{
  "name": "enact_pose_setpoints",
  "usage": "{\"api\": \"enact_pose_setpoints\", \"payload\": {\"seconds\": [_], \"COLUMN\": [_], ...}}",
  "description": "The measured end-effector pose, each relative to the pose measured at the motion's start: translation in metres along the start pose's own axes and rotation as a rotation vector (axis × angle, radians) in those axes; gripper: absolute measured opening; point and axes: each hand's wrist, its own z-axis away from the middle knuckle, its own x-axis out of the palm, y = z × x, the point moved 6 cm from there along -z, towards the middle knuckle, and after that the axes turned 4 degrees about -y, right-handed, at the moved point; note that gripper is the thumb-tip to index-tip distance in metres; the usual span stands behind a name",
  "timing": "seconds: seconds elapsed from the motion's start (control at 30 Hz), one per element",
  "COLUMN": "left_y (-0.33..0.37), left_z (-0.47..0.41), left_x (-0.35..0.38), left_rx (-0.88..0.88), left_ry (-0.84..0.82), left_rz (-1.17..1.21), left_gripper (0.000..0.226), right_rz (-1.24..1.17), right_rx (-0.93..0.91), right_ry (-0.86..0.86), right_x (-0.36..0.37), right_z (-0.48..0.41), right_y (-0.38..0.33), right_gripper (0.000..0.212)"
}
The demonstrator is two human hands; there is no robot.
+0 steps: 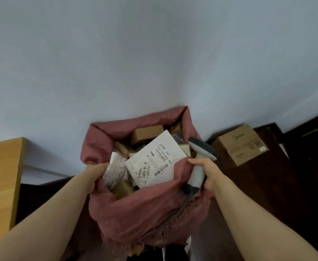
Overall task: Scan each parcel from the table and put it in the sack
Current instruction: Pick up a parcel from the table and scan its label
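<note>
Two forearms reach to the red sack (145, 213). The left hand (95, 175) grips the sack's left rim, fingers curled into the cloth. The right hand (206, 175) is wrapped round the scanner (198, 166) at the sack's right rim. The white parcel (154, 159) lies topmost in the sack's mouth, its corner just beside the right fingertips (191, 160).

The dusty-red woven sack (135, 213) looks coarse and matt, with a frayed lower hem. Inside, the flat white mailer parcel (154, 161) is matt and paper-like, the crumpled white plastic-wrapped parcel (115, 166) faintly glossy, and the small brown box (146, 132) plain matt cardboard. The grey-and-white handheld scanner (197, 172) is smooth plastic.
</note>
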Motion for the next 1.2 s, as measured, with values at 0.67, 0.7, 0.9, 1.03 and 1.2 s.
{"api": "enact_pose_setpoints", "payload": {"seconds": [0.67, 0.7, 0.9, 1.03, 1.2], "left_y": [0.076, 0.08, 0.073, 0.053, 0.058], "left_z": [0.07, 0.073, 0.06, 0.048, 0.04], "left_x": [0.011, 0.008, 0.0, -0.009, -0.013], "left_rx": [0.4, 0.408, 0.306, 0.294, 0.378], "left_ry": [0.104, 0.093, -0.077, 0.08, 0.228], "left_rz": [0.476, 0.506, 0.572, 0.323, 0.064], "left_gripper": [0.033, 0.023, 0.036, 0.05, 0.06], "right_rz": [-0.662, -0.669, -0.601, -0.447, -0.443], "right_rx": [-0.558, -0.579, -0.71, -0.556, -0.471], "right_ry": [0.294, 0.277, 0.2, 0.253, 0.272], "right_x": [0.029, 0.035, 0.05, 0.041, 0.033], "right_z": [0.117, 0.122, 0.127, 0.102, 0.088], "right_y": [-0.06, -0.063, -0.072, -0.061, -0.045], "right_gripper": [0.038, 0.039, 0.048, 0.033, 0.031]}}
